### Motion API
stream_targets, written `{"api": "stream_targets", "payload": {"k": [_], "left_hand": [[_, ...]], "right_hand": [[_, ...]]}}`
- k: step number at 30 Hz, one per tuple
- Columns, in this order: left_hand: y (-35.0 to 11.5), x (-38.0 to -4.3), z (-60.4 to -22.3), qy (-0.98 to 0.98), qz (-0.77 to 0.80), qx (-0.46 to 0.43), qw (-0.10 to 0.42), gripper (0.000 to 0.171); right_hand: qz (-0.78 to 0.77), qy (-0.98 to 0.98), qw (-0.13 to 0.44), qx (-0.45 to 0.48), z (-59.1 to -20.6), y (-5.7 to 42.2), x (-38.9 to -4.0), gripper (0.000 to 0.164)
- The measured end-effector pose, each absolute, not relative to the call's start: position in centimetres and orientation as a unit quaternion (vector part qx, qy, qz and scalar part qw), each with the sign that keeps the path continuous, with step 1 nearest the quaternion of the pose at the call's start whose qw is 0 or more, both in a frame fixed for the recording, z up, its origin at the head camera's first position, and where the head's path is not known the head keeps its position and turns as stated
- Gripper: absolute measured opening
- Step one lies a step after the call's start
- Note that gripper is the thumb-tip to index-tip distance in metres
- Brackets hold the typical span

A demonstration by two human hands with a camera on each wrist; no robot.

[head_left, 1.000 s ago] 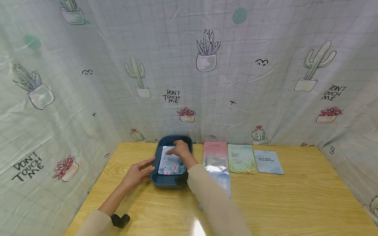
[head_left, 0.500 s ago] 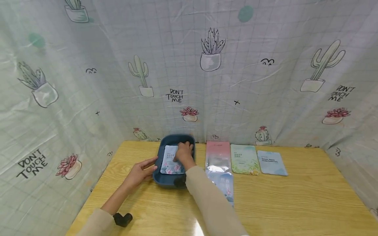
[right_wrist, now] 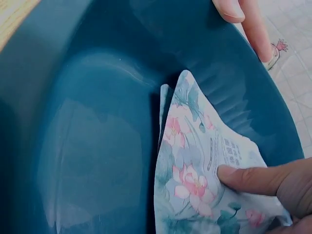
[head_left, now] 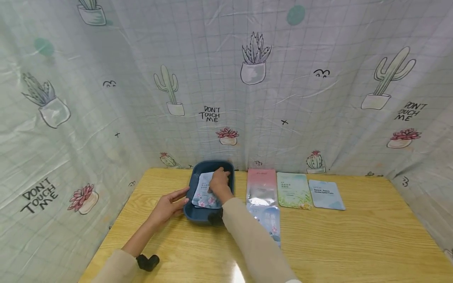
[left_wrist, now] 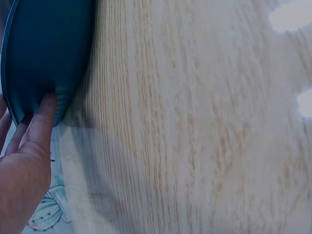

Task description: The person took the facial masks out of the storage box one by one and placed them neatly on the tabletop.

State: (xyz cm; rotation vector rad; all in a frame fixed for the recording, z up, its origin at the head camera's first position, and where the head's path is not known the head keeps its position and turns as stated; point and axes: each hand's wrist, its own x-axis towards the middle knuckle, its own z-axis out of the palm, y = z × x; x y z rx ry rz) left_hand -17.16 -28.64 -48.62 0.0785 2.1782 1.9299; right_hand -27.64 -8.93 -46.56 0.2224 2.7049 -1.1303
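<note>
Inside a dark blue tub (head_left: 198,216) lies a flat pouch (right_wrist: 190,161) printed with pink lotus flowers. My right hand (head_left: 220,184) reaches into the tub and pinches this pouch, its thumb (right_wrist: 243,179) on the printed face; the fingers behind are mostly hidden. The pouch is tilted and bent, and the edge of another packet (right_wrist: 165,105) shows beneath it. My left hand (head_left: 170,204) rests against the tub's left side with extended fingers (left_wrist: 46,109) touching the outer wall.
To the tub's right lie a pink-silver pouch (head_left: 261,186), a green floral pouch (head_left: 293,190) and a small pale blue packet (head_left: 326,195). A blue lotus pouch (head_left: 267,220) sits nearer, partly behind the right sleeve. A cactus-print curtain (head_left: 283,98) hangs behind the wooden table (head_left: 336,243).
My right hand has come down to the pouch's right side and pinches it. The pouch has shifted slightly up and right, tilting, with another edge showing below. My left hand stays at the tub.
</note>
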Motion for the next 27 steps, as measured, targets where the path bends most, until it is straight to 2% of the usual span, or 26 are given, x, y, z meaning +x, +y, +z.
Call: {"api": "stream_targets", "payload": {"k": [2,4,8,10,12,15,18,22,27], "left_hand": [[-28.6,-17.2,-48.5,0.744,0.658,0.027,0.116,0.059],[-28.7,-17.2,-48.5,0.745,0.657,0.025,0.116,0.059],[-29.0,-17.2,-48.6,0.748,0.653,0.025,0.117,0.060],[-29.0,-17.1,-48.6,0.747,0.654,0.023,0.116,0.060],[-29.0,-17.1,-48.6,0.747,0.654,0.024,0.116,0.060],[-28.9,-17.0,-48.5,0.746,0.655,0.027,0.116,0.060],[-28.8,-16.8,-48.3,0.749,0.651,0.034,0.115,0.059],[-28.6,-16.7,-48.3,0.748,0.653,0.029,0.112,0.058],[-28.4,-16.9,-48.4,0.745,0.657,0.023,0.114,0.058]], "right_hand": [[-0.407,0.904,0.102,0.082,-46.6,-8.5,-27.8,0.102],[-0.436,0.890,0.102,0.085,-46.5,-8.0,-27.7,0.099],[-0.528,0.834,0.142,0.079,-46.2,-6.9,-27.5,0.071],[-0.597,0.777,0.185,0.069,-46.1,-6.3,-27.3,0.052],[-0.658,0.711,0.239,0.064,-46.1,-5.8,-27.4,0.043],[-0.722,0.614,0.315,0.043,-46.3,-5.3,-27.6,0.039],[-0.740,0.572,0.354,0.018,-46.4,-4.9,-27.8,0.040],[-0.735,0.582,0.348,-0.003,-46.3,-4.6,-27.8,0.032],[-0.683,0.668,0.293,-0.041,-45.4,-3.9,-27.2,0.021]]}}
